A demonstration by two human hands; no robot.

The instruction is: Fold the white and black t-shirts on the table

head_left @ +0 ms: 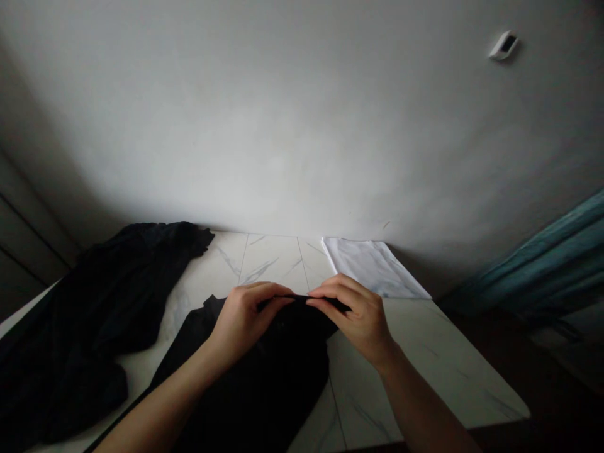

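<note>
Black garment [255, 384] pinched along its edge between two hands

Nearest, the left hand [243, 324] and the right hand [355, 321] stand just apart over the bench [425, 352]. Both are closed narrow, their fingers curled over a thin dark edge [302, 297] of the garment, which runs fairly straight between them. The rest of the garment lies spread beneath the hands, reaching toward the near side of the bench. Holding both pinches at one height with an even pull looks like the best way to keep that edge from sagging. Just left of the garment, a crumpled dark cloth [80, 340] lies heaped over the bench's left side. Beyond the right hand, a flat white cloth [372, 267] lies at the far edge of the bench, near the wall [283, 126]. Off to the right hangs a teal cloth [542, 264], and a small white fitting [503, 45] sits high on the wall.
</note>
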